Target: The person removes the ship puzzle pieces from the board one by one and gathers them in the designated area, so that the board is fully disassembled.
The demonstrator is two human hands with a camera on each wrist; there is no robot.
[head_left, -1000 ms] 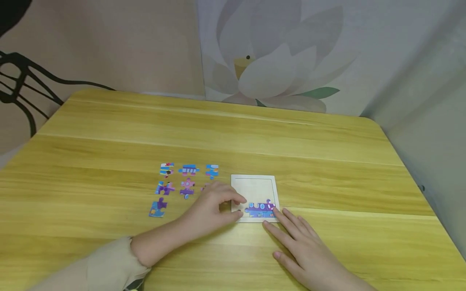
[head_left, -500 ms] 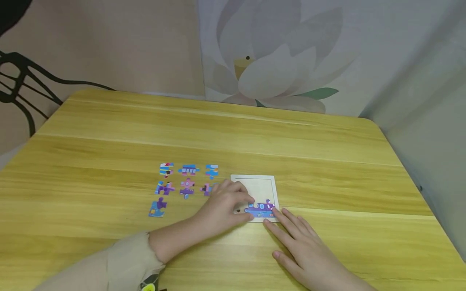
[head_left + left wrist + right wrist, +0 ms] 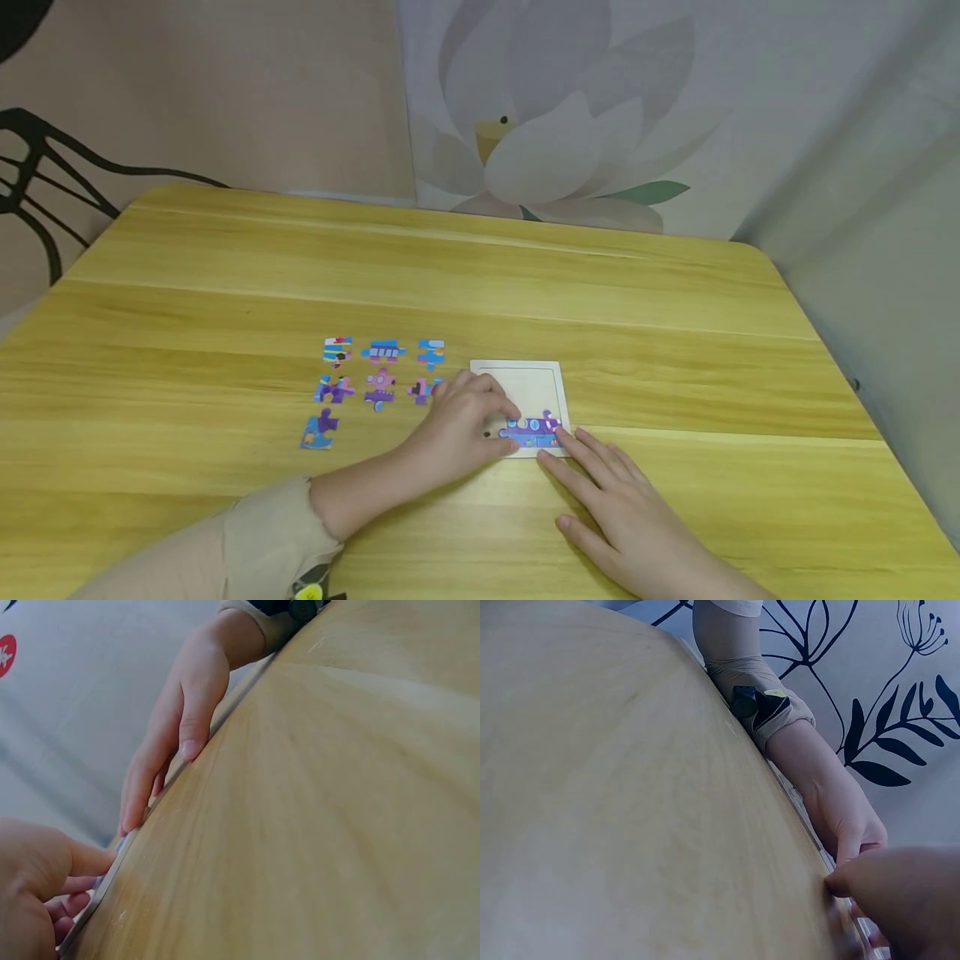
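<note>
A white puzzle tray [image 3: 517, 387] lies on the wooden table, with joined blue and purple jigsaw pieces [image 3: 534, 433] along its near right side. My left hand [image 3: 455, 429] reaches over the tray's left edge. Its thumb and index finger pinch the leftmost joined piece from its near and far sides; the other fingers curl above the tray. My right hand [image 3: 626, 508] lies with fingers extended, its fingertips resting on the tray's lower right corner and the right end of the joined pieces. In the left wrist view the tray edge [image 3: 101, 889] shows between both hands.
Several loose jigsaw pieces lie left of the tray in rough rows, among them a pink and purple piece [image 3: 380, 390] and a blue corner piece [image 3: 318, 431]. One piece [image 3: 422, 389] is close beside my left hand. A black chair [image 3: 37, 158] stands beyond the table's left end.
My left hand has moved right, from the tray's left border onto the left end of the joined pieces. The right hand has kept its place at the corner. The view has shifted slightly.
</note>
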